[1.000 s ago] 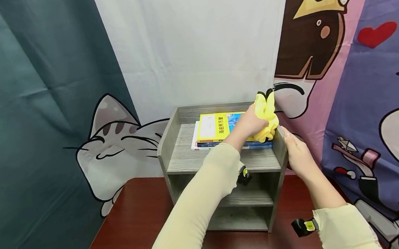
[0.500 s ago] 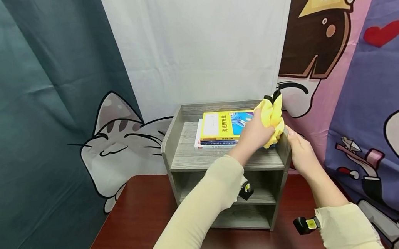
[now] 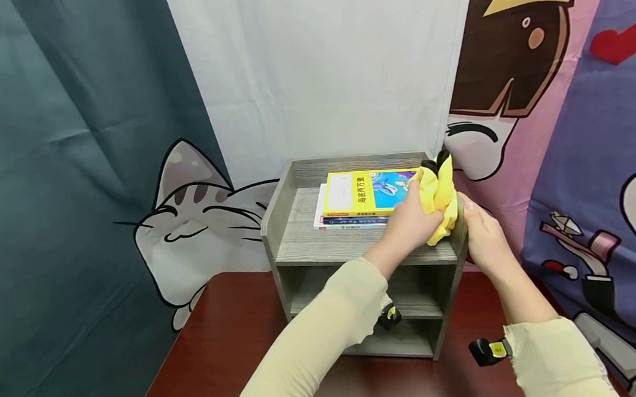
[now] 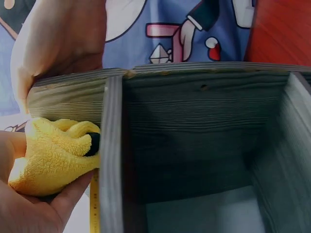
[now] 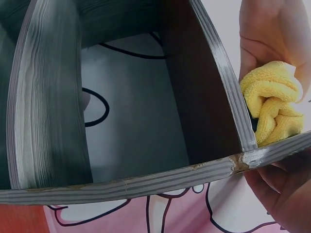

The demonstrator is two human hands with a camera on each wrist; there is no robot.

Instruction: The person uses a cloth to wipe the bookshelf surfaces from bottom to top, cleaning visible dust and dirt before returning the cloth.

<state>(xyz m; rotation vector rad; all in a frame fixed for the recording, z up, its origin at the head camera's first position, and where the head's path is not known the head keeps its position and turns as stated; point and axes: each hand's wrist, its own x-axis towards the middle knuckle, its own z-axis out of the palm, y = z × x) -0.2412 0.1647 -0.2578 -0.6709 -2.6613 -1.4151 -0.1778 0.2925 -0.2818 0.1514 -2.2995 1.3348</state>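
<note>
My left hand [image 3: 412, 219] holds a bunched yellow cloth [image 3: 441, 199] with black trim against the inner face of the right side panel, on the top level of a small grey wood-grain shelf [image 3: 322, 253]. In the left wrist view the fuzzy cloth [image 4: 56, 158] is folded up in the palm, close to the panel. Outside that panel, my right hand [image 3: 487, 236] grips its upper edge. The right wrist view has the right hand [image 5: 286, 194] along the panel's outer side and the cloth [image 5: 272, 104] on the inner side.
Books lie stacked on the top level, a yellow one [image 3: 370, 192] uppermost, just left of my left hand. Lower compartments [image 3: 400, 337] sit below. The shelf stands on a reddish-brown table [image 3: 223, 340], before a white curtain [image 3: 325, 69] and a cartoon-printed one [image 3: 573, 119].
The left hand and cloth have moved toward the front of the right side panel, away from the books. The right hand stays at the panel's edge. The head view has shifted slightly.
</note>
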